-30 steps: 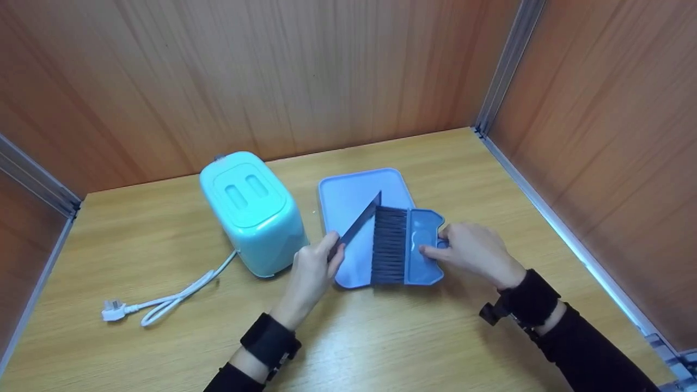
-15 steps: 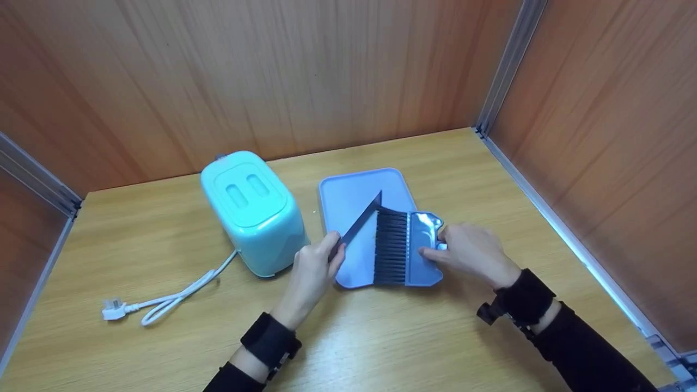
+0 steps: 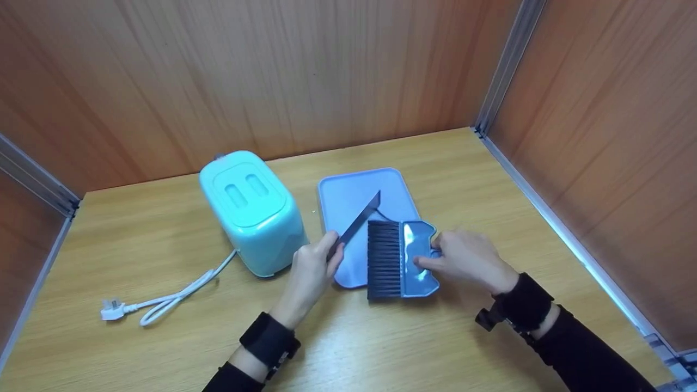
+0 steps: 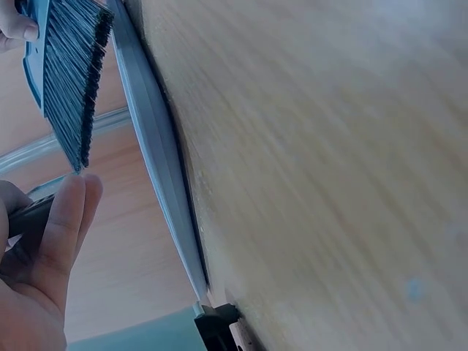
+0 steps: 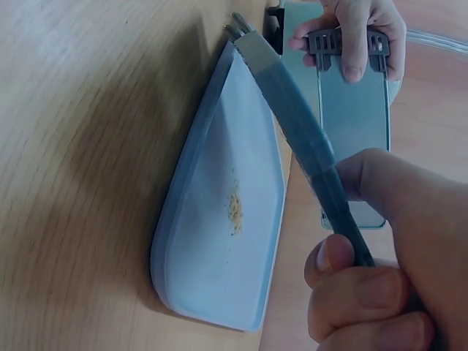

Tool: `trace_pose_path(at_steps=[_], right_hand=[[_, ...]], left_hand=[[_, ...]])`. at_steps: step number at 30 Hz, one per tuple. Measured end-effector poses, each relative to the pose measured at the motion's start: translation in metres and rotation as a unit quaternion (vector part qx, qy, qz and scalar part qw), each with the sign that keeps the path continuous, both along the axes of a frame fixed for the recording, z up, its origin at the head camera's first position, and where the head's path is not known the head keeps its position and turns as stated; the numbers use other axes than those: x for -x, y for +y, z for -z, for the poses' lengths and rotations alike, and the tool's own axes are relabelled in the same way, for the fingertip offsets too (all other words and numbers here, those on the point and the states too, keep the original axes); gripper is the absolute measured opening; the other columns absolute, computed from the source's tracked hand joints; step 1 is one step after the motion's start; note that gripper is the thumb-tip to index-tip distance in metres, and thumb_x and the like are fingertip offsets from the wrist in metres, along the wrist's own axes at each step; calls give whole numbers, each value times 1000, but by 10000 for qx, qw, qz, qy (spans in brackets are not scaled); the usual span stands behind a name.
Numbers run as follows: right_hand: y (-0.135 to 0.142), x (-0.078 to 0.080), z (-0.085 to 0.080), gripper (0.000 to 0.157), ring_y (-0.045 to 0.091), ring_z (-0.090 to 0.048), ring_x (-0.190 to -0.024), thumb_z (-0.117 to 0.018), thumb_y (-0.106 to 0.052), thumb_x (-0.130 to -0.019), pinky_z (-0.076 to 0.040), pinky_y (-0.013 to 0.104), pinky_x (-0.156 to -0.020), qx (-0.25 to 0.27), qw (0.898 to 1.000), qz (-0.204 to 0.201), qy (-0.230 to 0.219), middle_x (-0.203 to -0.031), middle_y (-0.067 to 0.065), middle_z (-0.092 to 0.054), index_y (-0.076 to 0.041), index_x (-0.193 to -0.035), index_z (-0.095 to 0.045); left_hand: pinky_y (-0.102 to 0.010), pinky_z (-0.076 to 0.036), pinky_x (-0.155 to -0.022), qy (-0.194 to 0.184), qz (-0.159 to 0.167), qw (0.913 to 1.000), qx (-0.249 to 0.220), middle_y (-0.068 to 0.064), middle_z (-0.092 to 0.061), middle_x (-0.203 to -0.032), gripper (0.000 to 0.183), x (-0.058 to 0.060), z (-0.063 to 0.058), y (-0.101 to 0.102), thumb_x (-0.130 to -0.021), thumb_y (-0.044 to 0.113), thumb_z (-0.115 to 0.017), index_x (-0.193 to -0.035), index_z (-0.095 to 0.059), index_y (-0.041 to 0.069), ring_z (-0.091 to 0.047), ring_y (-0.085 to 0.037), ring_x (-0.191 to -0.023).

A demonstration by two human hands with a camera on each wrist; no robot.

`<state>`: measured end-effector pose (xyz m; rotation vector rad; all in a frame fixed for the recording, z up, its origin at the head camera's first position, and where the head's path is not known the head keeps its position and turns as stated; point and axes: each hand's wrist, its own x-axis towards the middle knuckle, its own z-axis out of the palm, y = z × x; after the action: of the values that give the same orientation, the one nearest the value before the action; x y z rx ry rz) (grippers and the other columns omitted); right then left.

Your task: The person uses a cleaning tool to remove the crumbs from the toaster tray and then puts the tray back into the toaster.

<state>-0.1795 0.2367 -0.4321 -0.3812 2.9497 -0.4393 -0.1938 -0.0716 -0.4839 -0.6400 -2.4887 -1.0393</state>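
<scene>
My left hand (image 3: 315, 261) pinches a thin flat crumb tray (image 3: 356, 224) by its dark slotted end. In the head view it appears nearly edge-on; its grey-blue face shows in the right wrist view. A blue hand brush (image 3: 418, 256) with black bristles (image 4: 77, 80) is gripped in my right hand (image 3: 471, 258), thumb on its face. The brush hangs above the near right part of a blue plastic tray (image 3: 348, 188), apart from its surface. Pale brown crumbs (image 5: 234, 212) lie in a small heap on that tray.
Left of the blue tray stands a turquoise toaster (image 3: 253, 212) with a lid on top. Its white cord (image 3: 179, 296) and plug (image 3: 113, 310) lie on the wooden table (image 3: 381, 348). Wooden panels (image 3: 305, 71) enclose the back and sides.
The brush in my right hand has tilted, then moved towards me and slightly left, past the tray's near edge. My left hand and the crumb tray stay nearly still.
</scene>
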Motion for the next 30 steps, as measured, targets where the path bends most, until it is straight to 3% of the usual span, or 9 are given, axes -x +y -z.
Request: trace_pose_path(at_steps=[5, 14, 19, 22, 26, 30], right_hand=[[-3, -3, 0, 63, 9, -28, -52, -75, -59, -94, -15, 25, -51, 112, 9998, -114, 67, -59, -10, -25, -22, -61, -37], [-10, -10, -4, 64, 9, -28, -51, -74, -61, -94, -16, 24, -51, 147, 9995, -272, 47, -59, -10, -24, -22, -62, -36], [-10, -11, -12, 62, 9, -30, -51, -73, -59, -96, -16, 23, -52, 261, 9993, -205, 173, -59, -10, -25, -21, -63, -37], [-9, -11, -17, 61, 10, -33, -51, -73, -57, -97, -18, 23, -53, 372, 9989, -60, 274, -60, -9, -26, -20, -63, -39], [-9, -9, -19, 61, 12, -37, -52, -71, -59, -98, -20, 24, -53, 528, 9975, 104, 459, -60, -8, -27, -19, -64, -42], [-9, -5, -18, 61, 11, -35, -54, -69, -59, -100, -20, 24, -54, 745, 9920, 383, 944, -62, -8, -28, -18, -65, -42]], left_hand=[[-15, -35, -44, 86, -59, 9999, 101, 0, -56, -66, 16, 0, 0, 0, -106, 8, -64, -92, -56, 8, -49, -9, -56], [-16, -45, -44, -145, -62, 9998, -107, -2, -63, -67, 16, 0, 1, 0, -107, 9, -64, -92, -57, 9, -56, -8, -55], [-17, -51, -44, -579, -43, 9969, -524, -3, -66, -67, 17, 0, 1, 0, -107, 10, -64, -91, -57, 9, -67, -9, -54], [-23, -58, -47, -1133, 22, 9891, -940, -7, -67, -71, 18, 0, 0, -1, -107, 11, -64, -90, -57, 8, -73, -15, -56], [-34, -64, -52, -1835, 125, 9714, -1503, -13, -70, -78, 17, 1, -2, -1, -107, 11, -63, -92, -57, 7, -77, -22, -59], [-37, -65, -53, -2108, 156, 9618, -1742, -16, -71, -81, 16, 0, -4, 1, -107, 11, -64, -93, -57, 6, -78, -22, -61]])
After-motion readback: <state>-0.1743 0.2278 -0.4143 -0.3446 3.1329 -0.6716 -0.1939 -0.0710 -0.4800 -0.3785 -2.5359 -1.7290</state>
